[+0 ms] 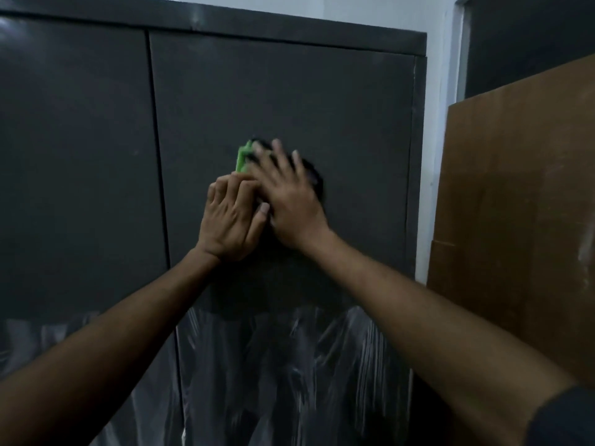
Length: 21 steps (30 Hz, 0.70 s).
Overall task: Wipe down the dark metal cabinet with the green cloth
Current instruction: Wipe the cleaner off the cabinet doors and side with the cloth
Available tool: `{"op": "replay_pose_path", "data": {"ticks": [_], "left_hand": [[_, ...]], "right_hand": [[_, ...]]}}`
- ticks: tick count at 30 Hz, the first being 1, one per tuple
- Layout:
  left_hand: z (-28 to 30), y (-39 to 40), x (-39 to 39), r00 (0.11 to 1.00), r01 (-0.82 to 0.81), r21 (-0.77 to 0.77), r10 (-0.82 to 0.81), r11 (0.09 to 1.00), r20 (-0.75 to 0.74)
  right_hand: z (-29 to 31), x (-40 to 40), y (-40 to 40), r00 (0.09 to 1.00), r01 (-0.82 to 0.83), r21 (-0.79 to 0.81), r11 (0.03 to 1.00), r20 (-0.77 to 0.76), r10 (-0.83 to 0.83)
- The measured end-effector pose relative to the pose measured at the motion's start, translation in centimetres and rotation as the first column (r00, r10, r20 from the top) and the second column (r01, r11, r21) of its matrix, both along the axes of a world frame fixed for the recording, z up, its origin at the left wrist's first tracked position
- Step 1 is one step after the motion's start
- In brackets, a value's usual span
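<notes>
Both hands press against the right door of the dark metal cabinet. The right hand lies flat with straight, spread fingers over the green cloth, which peeks out just left of those fingertips. The left hand sits touching beside it, its fingers curled, seemingly pinching the cloth's lower edge, though blur hides the contact. Clear plastic film covers the door below both wrists.

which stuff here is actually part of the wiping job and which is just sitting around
In the job:
- dark grey metal cabinet
- bright green cloth
- left hand, gripping the cloth
- right hand, flat over it

Just there:
- brown wooden board, leaning right of the cabinet
- clear plastic film over the cabinet's lower part
</notes>
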<state>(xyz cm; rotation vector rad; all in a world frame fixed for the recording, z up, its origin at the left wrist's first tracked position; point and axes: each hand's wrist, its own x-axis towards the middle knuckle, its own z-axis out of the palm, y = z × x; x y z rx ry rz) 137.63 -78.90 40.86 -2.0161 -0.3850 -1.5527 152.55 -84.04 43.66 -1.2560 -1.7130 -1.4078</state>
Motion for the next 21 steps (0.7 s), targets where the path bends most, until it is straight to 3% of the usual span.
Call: {"op": "replay_pose_path", "data": {"ticks": [3, 6, 8, 10, 13, 14, 17, 19, 21], "left_hand": [[-0.6, -0.3, -1.2, 0.999, -0.029, 0.023, 0.029, 0.999, -0.023], [-1.7, -0.4, -2.9, 0.988, -0.078, 0.027, 0.081, 0.997, -0.134], [-2.5, -0.1, -4.3, 0.969, -0.130, 0.034, 0.134, 0.991, -0.209], [-3.2, 0.5, -5.6, 0.950, -0.179, 0.042, 0.184, 0.983, -0.254], [-4.0, 1.0, -6.5, 0.922, -0.230, 0.060, 0.237, 0.971, -0.305], [-4.2, 1.2, -6.6, 0.915, -0.241, 0.062, 0.248, 0.968, -0.317], [-4.8, 1.6, -6.7, 0.900, -0.272, 0.053, 0.274, 0.961, -0.340], [-5.4, 2.0, -6.9, 0.901, -0.266, 0.079, 0.277, 0.961, -0.334], [-5.7, 2.4, -7.0, 0.912, -0.247, 0.131, 0.276, 0.960, -0.305]], "right_hand": [[-8.3, 4.0, -1.4, 0.962, -0.057, -0.134, 0.989, 0.256, 0.090], [-11.5, 10.5, -3.4, 0.933, -0.014, -0.119, 0.993, 0.356, 0.055], [-11.9, 14.0, -4.5, 0.962, 0.024, -0.058, 0.998, 0.273, -0.007], [-12.5, 15.4, -5.1, 0.995, 0.069, -0.014, 0.998, 0.076, -0.068], [-15.1, 12.8, -4.3, 0.973, 0.105, 0.034, 0.994, -0.212, -0.095], [-16.5, 11.5, -3.9, 0.977, 0.087, 0.013, 0.996, -0.194, -0.083], [-20.4, 8.6, -3.1, 0.995, 0.013, -0.086, 0.996, 0.096, -0.005], [-19.5, 8.1, -3.0, 0.967, -0.016, -0.090, 0.996, 0.250, 0.038], [-16.1, 7.3, -2.5, 0.967, -0.036, -0.035, 0.999, 0.251, 0.043]]}}
